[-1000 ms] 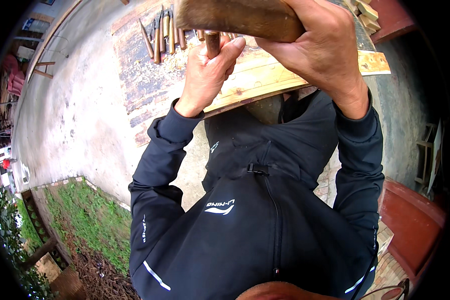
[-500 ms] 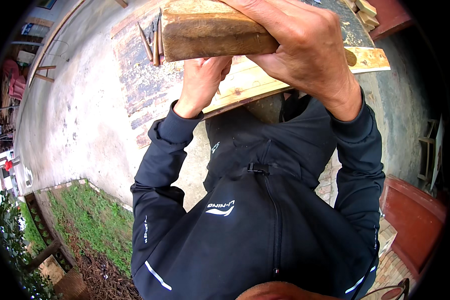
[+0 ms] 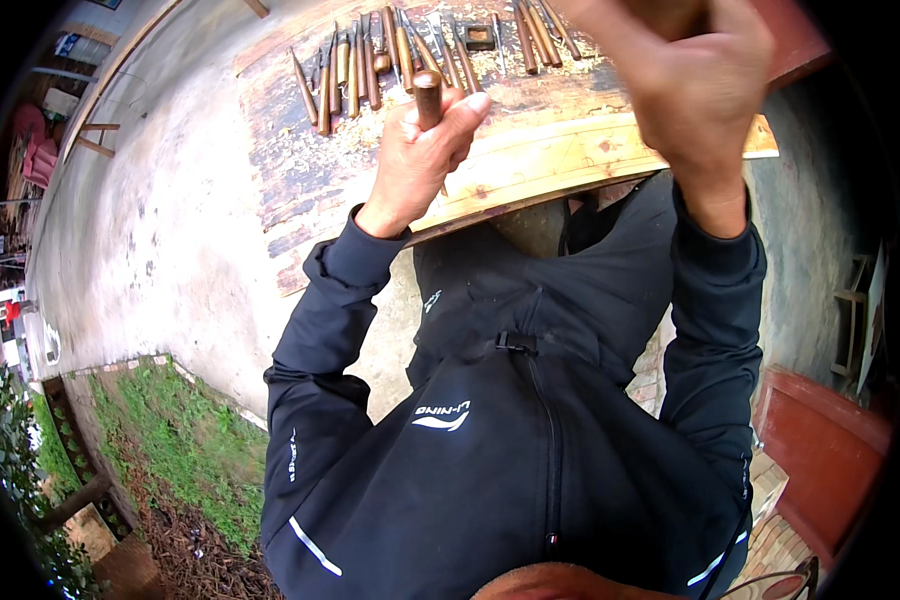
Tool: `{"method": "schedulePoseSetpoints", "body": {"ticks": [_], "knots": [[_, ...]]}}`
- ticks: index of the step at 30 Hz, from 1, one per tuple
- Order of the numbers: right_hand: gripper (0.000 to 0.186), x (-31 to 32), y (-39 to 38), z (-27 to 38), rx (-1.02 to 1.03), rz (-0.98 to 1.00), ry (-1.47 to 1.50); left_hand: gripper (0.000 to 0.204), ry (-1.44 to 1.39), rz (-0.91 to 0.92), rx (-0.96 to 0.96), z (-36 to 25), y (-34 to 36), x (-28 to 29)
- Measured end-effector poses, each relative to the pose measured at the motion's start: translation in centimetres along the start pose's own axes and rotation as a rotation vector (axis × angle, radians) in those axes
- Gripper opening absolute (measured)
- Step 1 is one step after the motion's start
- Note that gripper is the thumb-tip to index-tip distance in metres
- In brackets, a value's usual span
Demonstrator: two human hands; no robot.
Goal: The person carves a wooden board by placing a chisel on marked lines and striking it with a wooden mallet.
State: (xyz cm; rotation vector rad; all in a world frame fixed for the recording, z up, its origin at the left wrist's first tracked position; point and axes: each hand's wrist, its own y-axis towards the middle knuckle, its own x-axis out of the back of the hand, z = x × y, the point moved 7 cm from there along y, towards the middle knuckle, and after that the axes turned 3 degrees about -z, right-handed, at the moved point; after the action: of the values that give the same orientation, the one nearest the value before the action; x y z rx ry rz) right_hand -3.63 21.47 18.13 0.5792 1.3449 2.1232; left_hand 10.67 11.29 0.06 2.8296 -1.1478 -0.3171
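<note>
My left hand (image 3: 417, 150) is closed around an upright chisel (image 3: 427, 98), whose round wooden handle end sticks up above the fist. Its blade is mostly hidden below my hand, over a pale wooden board (image 3: 540, 155) with pencil lines along the near edge of the bench. My right hand (image 3: 695, 85), smeared by motion, is raised at the upper right. It grips a wooden mallet (image 3: 670, 12), of which only a dark brown part shows at the top edge.
Several carving chisels (image 3: 353, 70) with wooden handles lie in a row across the worn workbench (image 3: 300, 190), among shavings. A small dark square block (image 3: 480, 38) lies between them. Beyond the bench's left side is concrete floor (image 3: 150, 220); a red panel (image 3: 820, 440) stands at right.
My right hand has lifted the mallet up and to the right, away from the chisel handle, uncovering the row of tools. The left hand stays nearly in place.
</note>
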Motion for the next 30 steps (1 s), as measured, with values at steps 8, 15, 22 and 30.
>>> {"method": "schedulePoseSetpoints", "body": {"ticks": [8, 15, 22, 30], "knots": [[0.037, 2.5, 1.3, 2.7, -0.189, -0.256, 0.212, 0.046, -0.003, -0.007, 0.037, -0.3, 0.0, -0.2], [0.06, -2.4, -3.6, -0.1, 0.086, 0.554, -0.628, 0.04, 0.081, 0.03, 0.028, 0.1, -0.1, -1.6], [0.075, -4.3, -3.9, 0.9, 0.208, 0.551, -0.642, 0.026, 0.223, -0.111, -0.258, 0.1, -0.1, 0.5], [0.069, -3.5, -3.0, 1.6, 0.09, 0.502, -0.552, 0.038, 0.032, -0.012, -0.038, -1.0, -0.6, -0.8]]}}
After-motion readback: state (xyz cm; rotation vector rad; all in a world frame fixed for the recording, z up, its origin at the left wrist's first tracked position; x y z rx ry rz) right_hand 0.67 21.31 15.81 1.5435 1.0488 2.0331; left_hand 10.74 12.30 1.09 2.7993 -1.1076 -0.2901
